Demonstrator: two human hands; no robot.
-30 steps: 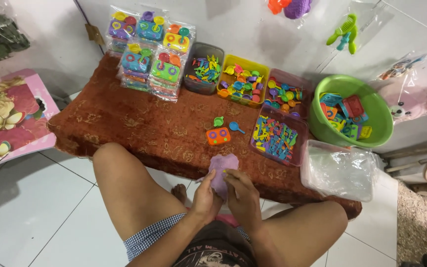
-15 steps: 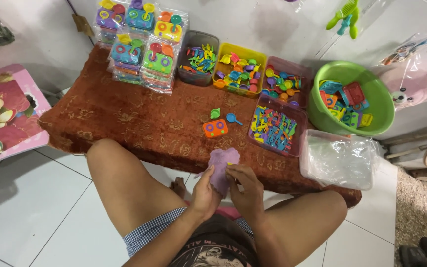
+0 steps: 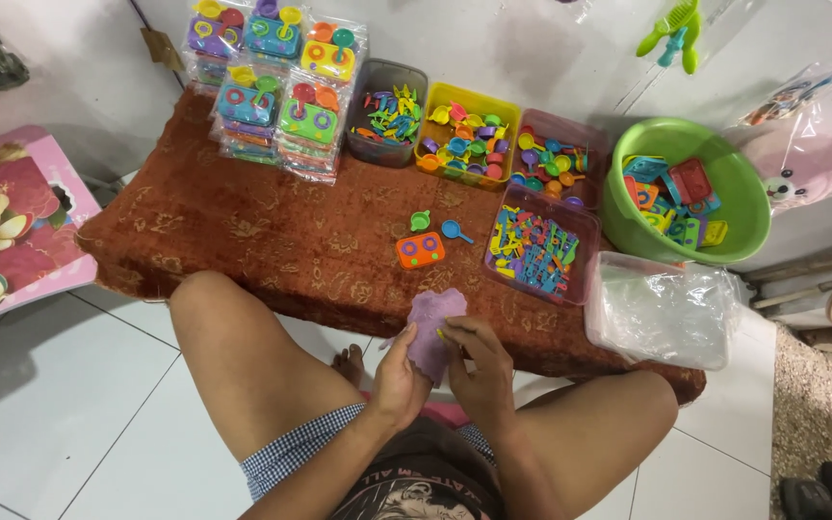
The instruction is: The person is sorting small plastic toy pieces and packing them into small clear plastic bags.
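Observation:
A soft purple cloth piece (image 3: 432, 320) is held up in front of my lap by both hands. My left hand (image 3: 398, 374) grips its lower left side. My right hand (image 3: 477, 358) pinches its right edge, with a small yellow bit showing at the fingertips. Just beyond, on the red-brown patterned mat (image 3: 243, 231), lie an orange toy stove (image 3: 420, 249), a green toy cup (image 3: 420, 221) and a blue toy pan (image 3: 454, 230).
Trays of small colourful plastic toys (image 3: 539, 243) (image 3: 469, 133) line the mat's far side, with packed toy sets (image 3: 276, 87) at the back left. A green basin (image 3: 686, 191) of toys and a clear plastic bag stack (image 3: 662, 308) sit right. A pink board (image 3: 7, 226) lies left.
The view has drifted slightly, so the mat and trays sit a little lower in frame. Both hands stay on the purple cloth, working it in much the same place.

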